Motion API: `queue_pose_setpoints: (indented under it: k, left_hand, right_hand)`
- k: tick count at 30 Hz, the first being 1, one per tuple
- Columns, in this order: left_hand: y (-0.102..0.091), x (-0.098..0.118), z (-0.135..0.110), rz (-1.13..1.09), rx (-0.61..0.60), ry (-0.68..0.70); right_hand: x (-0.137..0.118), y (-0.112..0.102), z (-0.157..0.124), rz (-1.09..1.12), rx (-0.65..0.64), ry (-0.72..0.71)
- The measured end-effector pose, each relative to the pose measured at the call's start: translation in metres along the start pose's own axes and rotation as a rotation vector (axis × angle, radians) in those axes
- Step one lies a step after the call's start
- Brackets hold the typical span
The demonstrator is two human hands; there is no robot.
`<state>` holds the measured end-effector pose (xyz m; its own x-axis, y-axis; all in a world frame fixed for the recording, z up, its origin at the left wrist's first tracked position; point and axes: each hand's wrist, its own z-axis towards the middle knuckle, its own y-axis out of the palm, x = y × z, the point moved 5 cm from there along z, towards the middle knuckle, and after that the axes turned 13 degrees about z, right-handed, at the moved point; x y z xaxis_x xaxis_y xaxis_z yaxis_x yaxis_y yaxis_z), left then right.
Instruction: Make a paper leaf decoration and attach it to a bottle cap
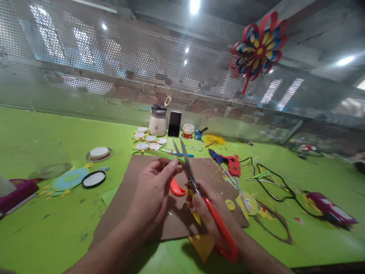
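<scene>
My left hand (155, 184) is closed in a pinch, thumb against fingers, above the brown cardboard (119, 205). A thin light green paper strip (164, 155) appears to be held at its fingertips, partly hidden by them. My right hand (207, 209) grips scissors (219, 219) with orange-red handles. Their blades are apart and point up and away, close to the left fingertips. Yellow paper (197, 218) shows below the right fingers; whether they hold it I cannot tell. A yellow disc (230, 205) lies on the cardboard at the right.
Behind the cardboard stand a white jar-shaped bottle (157, 123), a phone (174, 124) and paint pots (188, 131). White discs (151, 139) lie nearby. At right are a blue glue gun (215, 155), its black cord (281, 199), paper scraps and a purple stapler-like object (330, 207).
</scene>
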<state>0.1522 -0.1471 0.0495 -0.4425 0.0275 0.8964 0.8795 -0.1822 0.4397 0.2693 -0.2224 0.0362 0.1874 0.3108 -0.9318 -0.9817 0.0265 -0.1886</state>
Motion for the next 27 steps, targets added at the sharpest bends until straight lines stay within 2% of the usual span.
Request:
queue_pose_setpoints:
  k: [10,17,27]
  left_hand:
    - [-0.001,0.003,0.0,0.036,-0.02,0.025]
    - [-0.007,0.004,0.004,0.21,-0.072,0.043]
    - [-0.008,0.009,0.003,0.281,-0.118,0.08]
  right_hand:
    - [-0.001,-0.002,-0.001,0.003,-0.011,-0.018]
    - [-0.006,-0.003,-0.001,0.064,0.019,0.04]
    - [-0.003,-0.007,-0.003,-0.013,0.005,0.029]
